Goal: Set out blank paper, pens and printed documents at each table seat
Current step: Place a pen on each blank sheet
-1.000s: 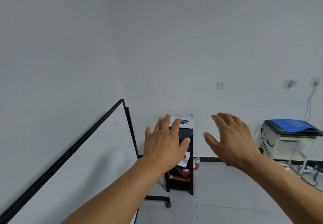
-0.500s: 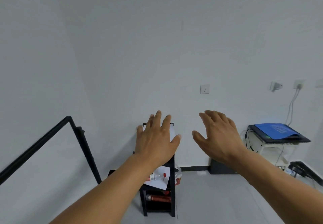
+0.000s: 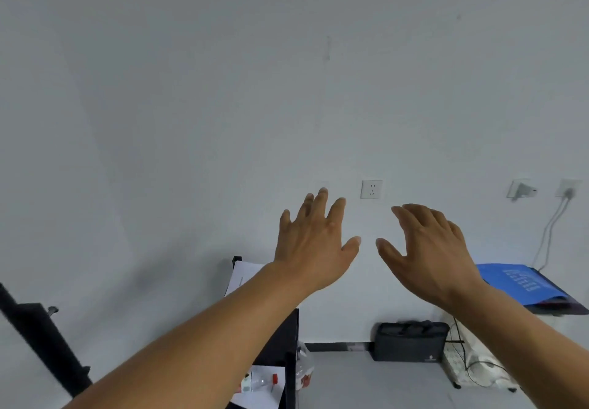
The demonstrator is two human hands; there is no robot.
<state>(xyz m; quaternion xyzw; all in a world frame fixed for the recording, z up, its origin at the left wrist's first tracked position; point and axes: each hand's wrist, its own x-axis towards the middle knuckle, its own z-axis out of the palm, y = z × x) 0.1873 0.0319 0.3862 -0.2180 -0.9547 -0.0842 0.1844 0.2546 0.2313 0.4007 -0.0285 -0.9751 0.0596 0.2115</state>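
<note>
Both hands up in front of a pale wall, holding nothing. Left hand [image 3: 314, 243]: fingers straight & spread, back toward cam. Right hand [image 3: 424, 254]: fingers relaxed, slightly bent, thumb out; hands near each other, not touching. Printed sheet [image 3: 243, 276] lies on top of black shelf unit [image 3: 283, 341], left of centre, partly hidden by left forearm. More paper [image 3: 264, 392] w/ a clear bottle [image 3: 259, 383] on lower shelf. Far right: blue folder [image 3: 522, 284] on a stand. Black bag [image 3: 411, 341] on floor by wall, wall socket [image 3: 371, 189] above.

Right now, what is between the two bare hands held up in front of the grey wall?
Nothing. In the head view only bare grey wall shows between the left hand and right hand.
</note>
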